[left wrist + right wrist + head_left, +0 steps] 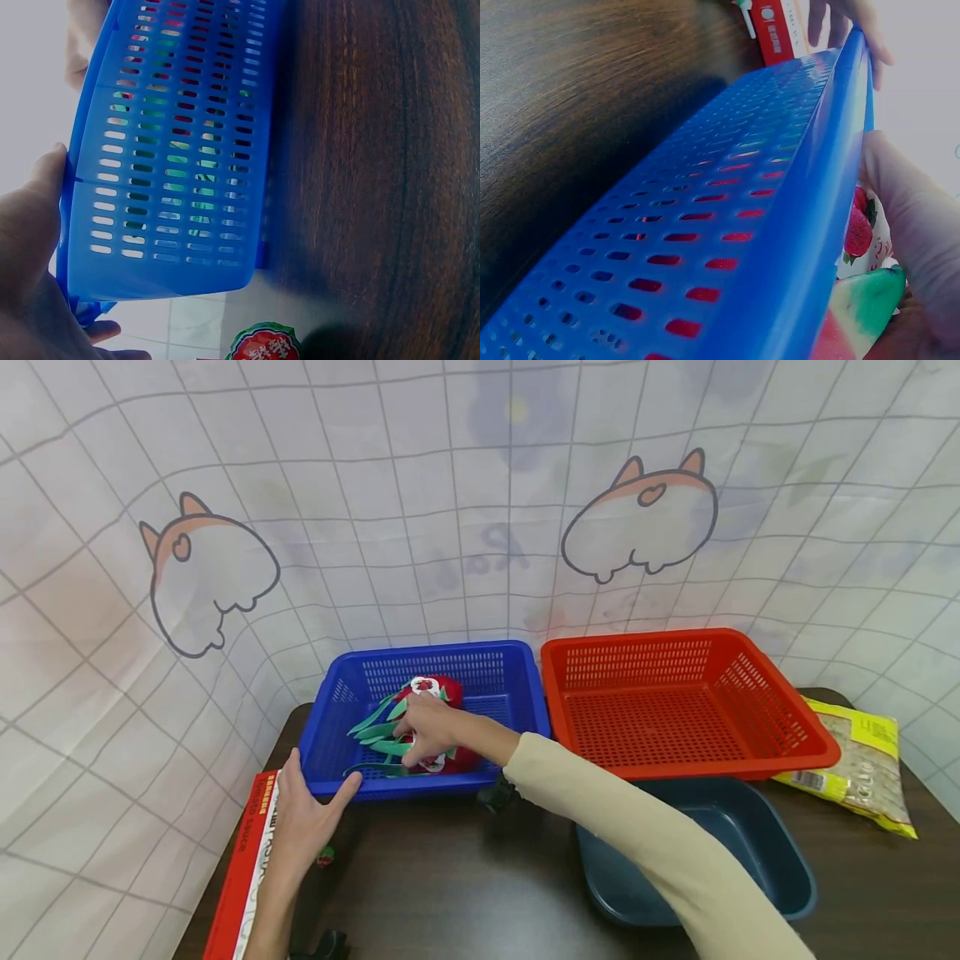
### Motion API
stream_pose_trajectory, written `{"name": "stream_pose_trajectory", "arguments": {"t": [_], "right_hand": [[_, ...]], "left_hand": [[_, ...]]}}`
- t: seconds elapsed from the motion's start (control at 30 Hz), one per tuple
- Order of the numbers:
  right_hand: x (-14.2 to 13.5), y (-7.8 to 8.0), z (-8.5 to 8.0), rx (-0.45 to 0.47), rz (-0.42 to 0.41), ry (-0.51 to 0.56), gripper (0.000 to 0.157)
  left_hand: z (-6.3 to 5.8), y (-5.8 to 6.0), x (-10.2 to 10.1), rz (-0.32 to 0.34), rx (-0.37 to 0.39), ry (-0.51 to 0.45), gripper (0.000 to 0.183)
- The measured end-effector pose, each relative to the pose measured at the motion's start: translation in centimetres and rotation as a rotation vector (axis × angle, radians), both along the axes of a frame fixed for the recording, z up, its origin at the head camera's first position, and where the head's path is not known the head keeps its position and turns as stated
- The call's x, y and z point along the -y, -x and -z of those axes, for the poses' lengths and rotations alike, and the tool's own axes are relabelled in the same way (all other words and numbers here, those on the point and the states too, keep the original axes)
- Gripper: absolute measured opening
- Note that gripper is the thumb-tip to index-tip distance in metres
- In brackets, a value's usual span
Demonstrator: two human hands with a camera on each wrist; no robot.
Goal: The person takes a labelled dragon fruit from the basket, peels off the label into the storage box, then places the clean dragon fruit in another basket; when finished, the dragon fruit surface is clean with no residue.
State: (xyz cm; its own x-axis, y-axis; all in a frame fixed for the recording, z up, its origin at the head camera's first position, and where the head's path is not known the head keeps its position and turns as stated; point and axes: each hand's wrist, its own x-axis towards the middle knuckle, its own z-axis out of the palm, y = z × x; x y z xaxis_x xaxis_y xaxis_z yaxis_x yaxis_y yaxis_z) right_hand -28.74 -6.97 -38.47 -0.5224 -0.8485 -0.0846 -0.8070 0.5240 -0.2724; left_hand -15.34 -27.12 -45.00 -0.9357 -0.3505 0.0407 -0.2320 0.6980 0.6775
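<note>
My left hand point(311, 818) holds the near left corner of a blue plastic basket point(450, 787), its thumb on the front rim and its fingers along the left side. Inside that basket, my right hand point(431, 727) reaches among red bundles point(453, 692) with white labels and long green leaf-shaped pieces point(371, 732). The right wrist view shows a white wrapper printed with strawberries point(859, 229) and a red, white and green piece point(866, 307) by that hand. Its fingertips are hidden there, so whether they pinch anything cannot be told.
A red box lettered tomato sauce point(251, 852) lies left of my left forearm, with a small red-and-green thing point(325, 857) nearby. Right of the blue basket stand a red basket point(645, 718), a dark blue tray point(712, 810) and a yellow-and-clear bag point(862, 760). A patterned cloth point(480, 510) hangs behind.
</note>
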Motion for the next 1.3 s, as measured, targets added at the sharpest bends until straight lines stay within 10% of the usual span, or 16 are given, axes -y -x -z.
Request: {"name": "stream_pose_trajectory", "arguments": {"t": [0.63,1.3], "right_hand": [[-1.8,-0.7,-3.6,-0.105,-0.040,0.120,0.046],[-5.6,-2.7,-6.6,0.108,0.073,0.260,0.049]], "left_hand": [[-0.1,0.2,-0.1,-0.008,-0.001,0.014,0.114],[0.4,0.1,0.0,-0.014,-0.025,0.010,0.112]]}}
